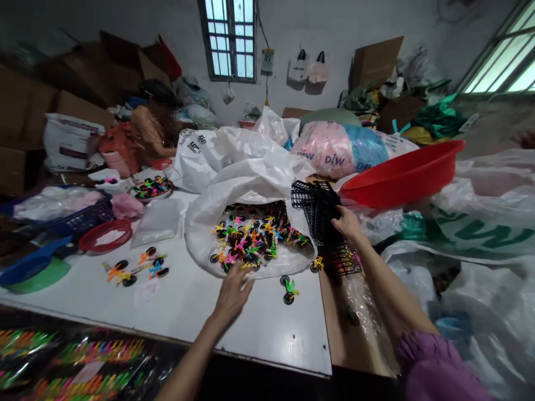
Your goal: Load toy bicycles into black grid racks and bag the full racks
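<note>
A large white sack (200, 228) lies open on the white table (259, 317), its mouth full of small colourful toy bikes (251, 242) with black wheels. At the sack's front edge is my left hand (234, 292), fingers bent against the nearest bikes; whether one is pinched is hidden. My right hand (348, 224) grips a black plastic grid basket (320, 214), tilted at the sack's right side. A green toy bike (289, 288) and a yellow one (317, 264) lie near the table's right edge. Several more bikes (125, 272) rest on the left.
A red basin (401, 175) stands behind my right hand. Left are a red bowl (105, 235), clear bags (156, 221), a blue basket (83, 216) and a tray of bikes (152, 188). A person (150, 125) sits at the back left. Plastic sacks (468, 278) fill the right.
</note>
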`<state>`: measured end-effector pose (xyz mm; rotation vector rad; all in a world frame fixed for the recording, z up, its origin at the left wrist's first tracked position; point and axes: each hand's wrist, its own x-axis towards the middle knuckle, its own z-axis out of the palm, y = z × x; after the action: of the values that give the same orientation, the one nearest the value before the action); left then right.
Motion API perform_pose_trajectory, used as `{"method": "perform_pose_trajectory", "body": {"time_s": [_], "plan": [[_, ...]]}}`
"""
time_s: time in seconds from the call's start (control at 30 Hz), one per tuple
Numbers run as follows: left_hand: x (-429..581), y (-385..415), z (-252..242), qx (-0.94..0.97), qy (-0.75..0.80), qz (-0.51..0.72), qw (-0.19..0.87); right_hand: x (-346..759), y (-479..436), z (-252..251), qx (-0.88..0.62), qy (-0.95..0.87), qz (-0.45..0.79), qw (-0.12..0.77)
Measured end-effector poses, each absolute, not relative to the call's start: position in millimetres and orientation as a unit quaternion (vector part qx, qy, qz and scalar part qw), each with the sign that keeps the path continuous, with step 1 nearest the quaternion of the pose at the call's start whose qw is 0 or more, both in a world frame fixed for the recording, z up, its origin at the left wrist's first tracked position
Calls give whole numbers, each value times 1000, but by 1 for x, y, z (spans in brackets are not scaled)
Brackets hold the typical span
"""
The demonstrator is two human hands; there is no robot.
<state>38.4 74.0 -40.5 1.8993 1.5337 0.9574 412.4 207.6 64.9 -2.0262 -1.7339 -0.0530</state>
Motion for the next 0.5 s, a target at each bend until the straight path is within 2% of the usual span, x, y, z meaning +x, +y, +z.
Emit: {"method": "perform_pose_trajectory", "body": {"time_s": [0.17, 0.23, 0.33, 0.43, 0.5], "plan": [[42, 42, -37, 470, 536, 415, 566, 397, 162, 100, -650, -594, -140, 453], [33, 40, -25, 348, 485, 458, 659, 369, 121, 102, -571, -658, -153, 467], [3, 36, -14, 218, 401, 511, 729, 309, 48, 75, -416, -837, -75, 348], [-35, 25, -23, 141, 438, 513, 725, 255, -7, 31, -315, -927, 84, 184], [-52, 18, -36, 135, 478, 491, 716, 234, -14, 13, -308, -924, 181, 139]]}}
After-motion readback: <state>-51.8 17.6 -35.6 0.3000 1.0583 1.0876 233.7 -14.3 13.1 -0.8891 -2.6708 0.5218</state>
